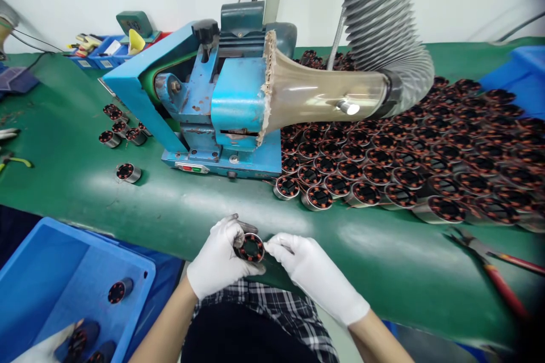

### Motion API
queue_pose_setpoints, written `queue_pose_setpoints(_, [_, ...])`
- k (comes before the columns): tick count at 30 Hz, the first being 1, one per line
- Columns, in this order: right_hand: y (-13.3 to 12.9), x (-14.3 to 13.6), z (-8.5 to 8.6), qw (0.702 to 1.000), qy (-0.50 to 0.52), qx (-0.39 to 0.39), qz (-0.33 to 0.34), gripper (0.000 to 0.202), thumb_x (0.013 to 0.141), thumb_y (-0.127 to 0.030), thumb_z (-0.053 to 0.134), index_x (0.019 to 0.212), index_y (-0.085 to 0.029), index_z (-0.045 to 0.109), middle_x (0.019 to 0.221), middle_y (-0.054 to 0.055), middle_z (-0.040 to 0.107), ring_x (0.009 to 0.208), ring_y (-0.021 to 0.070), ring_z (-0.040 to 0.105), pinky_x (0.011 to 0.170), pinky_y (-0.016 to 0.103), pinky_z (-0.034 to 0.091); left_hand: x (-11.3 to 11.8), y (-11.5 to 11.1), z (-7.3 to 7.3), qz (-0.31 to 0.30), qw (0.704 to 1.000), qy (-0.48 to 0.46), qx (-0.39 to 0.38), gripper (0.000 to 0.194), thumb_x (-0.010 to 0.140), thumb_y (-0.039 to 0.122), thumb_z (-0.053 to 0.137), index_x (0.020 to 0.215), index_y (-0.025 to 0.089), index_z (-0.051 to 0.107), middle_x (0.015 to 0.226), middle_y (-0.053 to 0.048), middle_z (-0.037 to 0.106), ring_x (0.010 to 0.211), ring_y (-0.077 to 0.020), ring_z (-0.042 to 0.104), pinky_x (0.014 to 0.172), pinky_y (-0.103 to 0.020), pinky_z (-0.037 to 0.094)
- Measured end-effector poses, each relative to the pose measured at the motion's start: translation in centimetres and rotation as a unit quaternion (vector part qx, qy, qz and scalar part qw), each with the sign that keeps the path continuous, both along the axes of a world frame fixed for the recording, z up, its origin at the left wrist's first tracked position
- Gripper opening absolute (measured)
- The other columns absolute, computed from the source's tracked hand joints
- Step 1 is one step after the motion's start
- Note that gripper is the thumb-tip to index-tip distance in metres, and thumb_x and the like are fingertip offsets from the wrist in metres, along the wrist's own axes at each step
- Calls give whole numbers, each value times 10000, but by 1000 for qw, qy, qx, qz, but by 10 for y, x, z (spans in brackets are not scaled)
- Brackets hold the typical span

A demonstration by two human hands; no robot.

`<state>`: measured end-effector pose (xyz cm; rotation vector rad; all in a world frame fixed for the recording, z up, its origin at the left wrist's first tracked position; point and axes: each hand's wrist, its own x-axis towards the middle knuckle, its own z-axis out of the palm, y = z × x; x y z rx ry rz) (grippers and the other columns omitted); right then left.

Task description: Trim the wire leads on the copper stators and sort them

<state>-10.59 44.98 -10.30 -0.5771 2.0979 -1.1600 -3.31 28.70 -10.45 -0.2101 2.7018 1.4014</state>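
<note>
My left hand (223, 258), in a white glove with dark-stained fingertips, is closed around a motor stator (251, 248). It is a short metal cylinder with copper windings and a dark centre, its open face turned up toward me. My right hand (300, 261), also gloved in white, has its thumb and fingers pinched together at the stator's right edge. Whatever lies between those fingertips is too small to make out. Both hands are above the front edge of the green bench (179, 221).
A blue belt grinder (238, 96) with a grey extraction hose (383, 22) stands ahead. Many similar stators (370, 164) crowd the right; several lie left. Red-handled pliers (489, 261) are at right. In a blue bin (85, 249) with stators, another person's gloved hand (49, 346) reaches.
</note>
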Motion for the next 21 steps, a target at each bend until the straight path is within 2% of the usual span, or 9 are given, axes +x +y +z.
queue_pose_setpoints(4, [0, -9, 3, 999, -29, 33, 9, 263, 813, -284, 471, 599, -167, 570, 477, -43, 479, 440, 88, 406, 441, 210, 319, 0, 2, 0, 8, 1000, -10, -1, 441, 495, 197, 804, 880, 201, 590, 983, -27, 639, 1100, -270, 480, 977, -458, 337])
queue_pose_setpoints(7, [2, -19, 0, 997, -59, 36, -34, 241, 817, -339, 474, 748, -159, 619, 448, -44, 502, 383, 97, 422, 409, 218, 353, 3, 2, -2, 21, 1000, -13, -5, 425, 490, 187, 802, 844, 191, 567, 966, -28, 639, 1060, -259, 511, 940, -440, 380])
queue_pose_setpoints(9, [8, -20, -3, 995, 19, 8, -98, 271, 828, -375, 471, 909, -159, 614, 646, 12, 629, 517, 133, 550, 513, 256, 459, 5, 1, -4, 28, 1000, -2, -11, 469, 505, 192, 793, 903, 193, 543, 1004, -40, 623, 1009, -237, 544, 906, -407, 417])
queue_pose_setpoints(10, [11, -18, -4, 990, 83, -11, -115, 281, 832, -374, 478, 984, -168, 596, 824, 50, 659, 674, 159, 605, 632, 295, 498, 6, 0, -4, 24, 999, 9, -23, 541, 507, 204, 792, 977, 197, 525, 1046, -53, 606, 1009, -237, 546, 902, -405, 421])
queue_pose_setpoints(12, [17, -8, -5, 974, 210, -41, -78, 310, 825, -334, 517, 1101, -196, 544, 1137, 89, 581, 1016, 205, 554, 882, 376, 446, 7, -2, -6, -11, 997, 45, -63, 709, 497, 252, 798, 1123, 206, 467, 1137, -86, 561, 1062, -261, 516, 936, -433, 392])
queue_pose_setpoints(14, [19, 5, -6, 960, 277, -37, 22, 371, 825, -272, 528, 1187, -206, 484, 1234, 98, 517, 1143, 226, 469, 962, 418, 388, 7, -3, -8, -50, 990, 89, -99, 710, 521, 296, 790, 1144, 202, 463, 1170, -102, 541, 1104, -273, 487, 981, -460, 341])
queue_pose_setpoints(15, [18, 11, -6, 953, 294, -25, 66, 399, 828, -243, 521, 1218, -196, 457, 1217, 107, 528, 1125, 232, 482, 943, 424, 405, 7, -4, -9, -60, 987, 108, -107, 649, 547, 304, 778, 1115, 198, 482, 1164, -102, 548, 1109, -269, 485, 993, -461, 327])
queue_pose_setpoints(17, [14, 20, -9, 943, 317, 3, 104, 417, 842, -212, 491, 1250, -158, 421, 1108, 121, 587, 998, 234, 557, 840, 411, 470, 7, -4, -12, -56, 985, 123, -104, 539, 585, 280, 759, 1058, 202, 511, 1149, -94, 565, 1109, -256, 491, 995, -449, 329])
queue_pose_setpoints(21, [7, 21, -5, 932, 341, -1, 123, 259, 876, -177, 406, 1104, -130, 519, 839, 81, 645, 744, 203, 605, 669, 343, 494, 13, 0, -13, -8, 997, 72, -39, 586, 511, 202, 784, 1035, 216, 522, 1176, -89, 544, 1118, -270, 491, 963, -439, 375])
